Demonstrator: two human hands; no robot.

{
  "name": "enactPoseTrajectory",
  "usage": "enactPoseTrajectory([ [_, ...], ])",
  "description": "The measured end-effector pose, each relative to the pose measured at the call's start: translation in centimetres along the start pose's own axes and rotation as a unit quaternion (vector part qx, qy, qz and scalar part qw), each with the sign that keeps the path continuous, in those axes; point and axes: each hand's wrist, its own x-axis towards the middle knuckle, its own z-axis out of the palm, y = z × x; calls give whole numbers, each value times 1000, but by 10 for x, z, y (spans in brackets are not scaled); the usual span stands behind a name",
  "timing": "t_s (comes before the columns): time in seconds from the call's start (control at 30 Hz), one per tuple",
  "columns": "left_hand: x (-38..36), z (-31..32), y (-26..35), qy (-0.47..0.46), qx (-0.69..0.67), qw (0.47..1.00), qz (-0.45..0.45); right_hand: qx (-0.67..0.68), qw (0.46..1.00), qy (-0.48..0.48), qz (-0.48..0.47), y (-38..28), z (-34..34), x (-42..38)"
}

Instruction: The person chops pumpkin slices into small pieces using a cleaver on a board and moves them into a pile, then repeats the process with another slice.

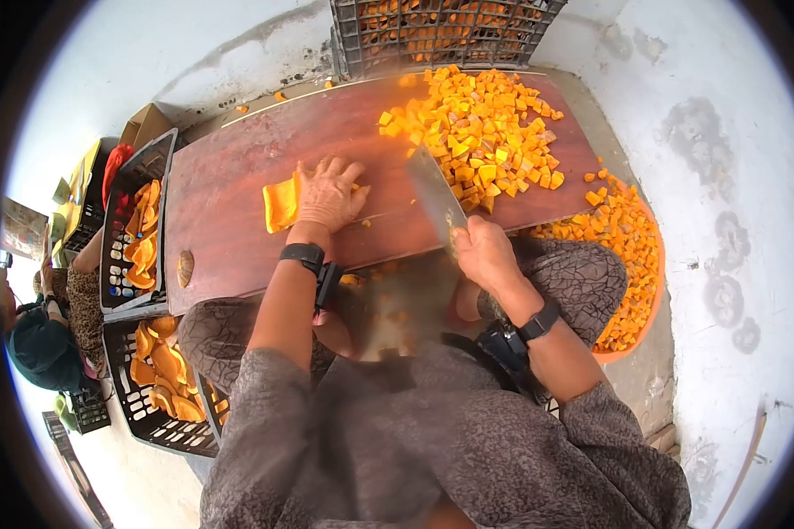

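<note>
On the reddish wooden board (229, 167), my left hand (331, 189) holds down a flat orange pumpkin piece (280, 206). The fingers are spread over the piece and cover much of it. In my right hand (485, 249) is the handle of a kitchen knife (437, 189), gripped near the board's front edge. Its broad blade, slightly blurred, points away from me beside a heap of pumpkin cubes (485, 132). The blade stands apart from the piece under my left hand.
An orange tub (658, 264) full of pumpkin cubes is at the right. Black crates (172, 150) (137, 414) with pumpkin pieces stand at the left. Another crate (450, 63) is behind the board. A person in a dark head covering (40, 348) is at the far left.
</note>
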Motion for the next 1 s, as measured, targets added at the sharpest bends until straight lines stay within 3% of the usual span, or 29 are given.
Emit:
enactPoseTrajectory([
  [0.2, 0, 1, -24, -9, 5, 994, -106, -51, 997, -51, -2, -4, -22, 27],
  [0.43, 0, -3, -38, -72, 10, 987, -142, -130, 991, -41, -5, 8, -29, 57],
  [0.5, -8, -2, -40, 19, -10, 997, -76, -127, 992, -24, 6, 4, -25, 57],
  [0.57, -15, -9, -43, -15, -28, 997, -72, -121, 993, -12, -14, 6, -21, 53],
  [0.63, -17, -9, -49, -23, -47, 999, -8, -117, 993, 5, -35, 8, -19, 52],
  [0.73, -18, -11, -50, -27, -38, 999, 10, -77, 997, -13, -3, 13, -13, 47],
  [0.8, -15, -5, -49, -25, -44, 999, 12, -68, 997, -8, -42, 15, -9, 41],
  [1.0, -20, 4, -37, 19, 15, 999, 24, -41, 999, 6, 10, 7, -9, 27],
])
